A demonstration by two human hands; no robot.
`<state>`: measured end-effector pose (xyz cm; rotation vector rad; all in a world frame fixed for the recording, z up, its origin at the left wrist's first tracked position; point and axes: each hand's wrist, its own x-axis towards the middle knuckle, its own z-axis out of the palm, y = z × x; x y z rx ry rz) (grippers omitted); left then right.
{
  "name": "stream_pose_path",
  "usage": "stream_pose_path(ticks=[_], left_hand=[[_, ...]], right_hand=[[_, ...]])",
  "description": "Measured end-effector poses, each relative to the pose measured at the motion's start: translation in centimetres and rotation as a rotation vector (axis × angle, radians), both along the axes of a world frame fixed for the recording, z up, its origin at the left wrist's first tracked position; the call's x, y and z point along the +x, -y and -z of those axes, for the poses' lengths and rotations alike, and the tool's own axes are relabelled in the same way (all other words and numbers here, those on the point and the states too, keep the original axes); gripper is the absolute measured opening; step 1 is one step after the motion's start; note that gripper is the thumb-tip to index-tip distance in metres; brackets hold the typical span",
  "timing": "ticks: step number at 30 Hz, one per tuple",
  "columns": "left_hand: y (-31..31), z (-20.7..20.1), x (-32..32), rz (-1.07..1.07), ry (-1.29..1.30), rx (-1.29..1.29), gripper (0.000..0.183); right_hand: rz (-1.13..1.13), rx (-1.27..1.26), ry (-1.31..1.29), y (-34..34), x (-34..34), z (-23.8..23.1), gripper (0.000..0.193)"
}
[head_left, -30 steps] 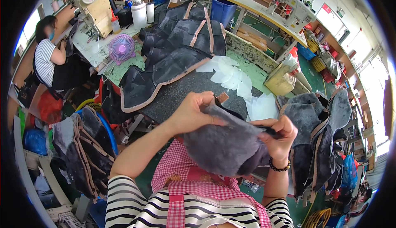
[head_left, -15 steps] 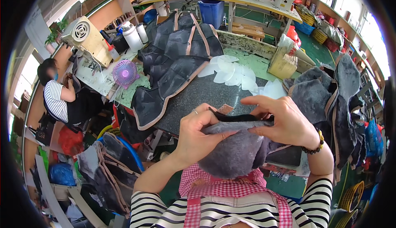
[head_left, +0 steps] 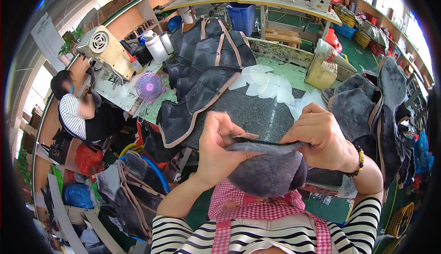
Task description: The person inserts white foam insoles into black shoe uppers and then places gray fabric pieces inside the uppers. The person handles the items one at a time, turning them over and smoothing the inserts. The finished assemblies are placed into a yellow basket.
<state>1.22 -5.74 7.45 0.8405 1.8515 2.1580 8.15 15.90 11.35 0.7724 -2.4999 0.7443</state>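
Note:
A grey furry fabric piece (head_left: pixel 266 173) hangs in front of my checked apron, gripped along its upper edge by both hands. My left hand (head_left: pixel 220 146) pinches the left end of that edge, thumb on the fur side. At the right end, my right hand (head_left: pixel 319 136) pinches the edge between thumb and curled fingers. A thin dark layer runs along the top of the fur, and a small tan tab (head_left: pixel 245 136) sticks out by my left fingers. The fabric's far side is hidden from me.
Dark panels with tan edging (head_left: pixel 202 74) and pale translucent templates (head_left: pixel 266 81) lie on the worktable beyond my hands. A purple fan (head_left: pixel 149 87) stands to the left, near a sewing machine (head_left: pixel 103 47) and a seated person. More furry pieces (head_left: pixel 356 97) are piled at right.
My right fingers have come down and closed on the edge; the dark strip that stood up above the fur now lies nearly flat along it. The view has shifted slightly.

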Motion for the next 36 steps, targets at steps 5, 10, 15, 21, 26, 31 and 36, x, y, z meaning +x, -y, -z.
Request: stream_pose_path(ticks=[5, 10, 15, 21, 26, 31, 36], left_hand=[[0.5, -0.1, -0.7, 0.008, -0.333, -0.345, 0.026], [0.5, -0.7, -1.2, 0.032, -0.941, -0.607, 0.024], [1.2, -0.3, -2.2, 0.064, -1.036, -0.482, 0.025], [3.9, -2.5, -4.9, -0.503, -0.841, -0.351, 0.01], [0.9, 4.9, -6.0, -0.611, -0.128, 0.203, 0.016], [-5.8, 15.3, -3.8, -0.142, 0.427, 0.001, 0.021], [-4.3, 15.9, -4.0, -0.044, 0.397, -0.22, 0.03]], right_hand=[[-0.017, 0.056, -0.013, 0.1, -0.1, -0.5, 0.026], [-0.022, 0.166, 0.165, 0.5, -1.0, 0.2, 0.015], [-0.079, 0.229, 0.016, 2.6, -2.7, 1.6, 0.014], [0.106, 0.134, -0.622, -0.6, -6.8, -3.8, 0.028], [0.325, -0.164, -0.3, -2.3, -5.6, -1.6, 0.028], [0.608, -0.34, 0.603, -5.7, -2.7, 11.4, 0.05], [0.635, -0.586, 0.69, -6.2, -1.3, 18.3, 0.058]])
